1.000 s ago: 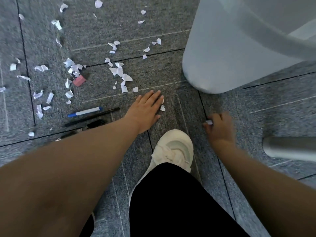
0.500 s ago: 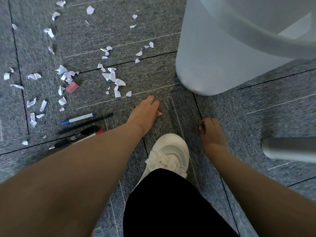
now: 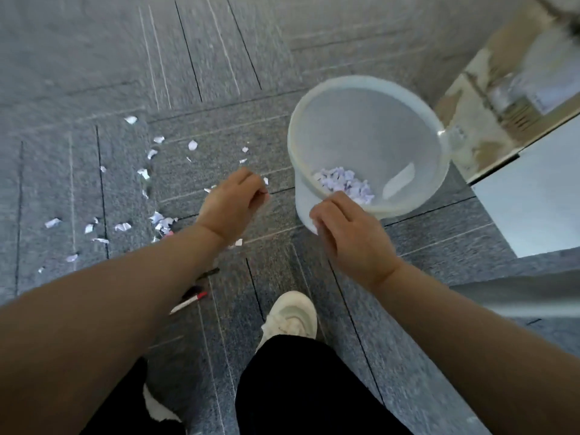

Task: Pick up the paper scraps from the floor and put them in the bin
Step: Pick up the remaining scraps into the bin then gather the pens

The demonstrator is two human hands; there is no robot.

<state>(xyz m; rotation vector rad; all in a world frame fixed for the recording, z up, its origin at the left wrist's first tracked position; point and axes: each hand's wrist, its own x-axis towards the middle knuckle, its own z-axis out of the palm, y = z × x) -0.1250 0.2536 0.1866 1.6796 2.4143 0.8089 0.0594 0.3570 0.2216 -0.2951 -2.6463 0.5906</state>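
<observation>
The translucent white bin point(image 3: 370, 81) stands on the grey carpet and has a heap of paper scraps point(image 3: 348, 183) at its bottom. My right hand point(image 3: 345, 237) hovers at the bin's near rim with its fingers curled inward. My left hand point(image 3: 233, 204) is raised just left of the bin, fingers curled as well. What either hand holds is hidden inside the fingers. Several white paper scraps point(image 3: 158, 219) lie scattered on the floor to the left, some farther off point(image 3: 193, 145).
Pens point(image 3: 188, 302) lie on the carpet under my left forearm. My white shoe point(image 3: 292, 315) and black trouser leg are at the bottom centre. A cardboard box point(image 3: 489, 89) and a white panel point(image 3: 533, 199) stand to the right of the bin.
Both hands lifted off the floor with fingers closed and rose toward the bin. The view swung up, so the bin's inside now shows.
</observation>
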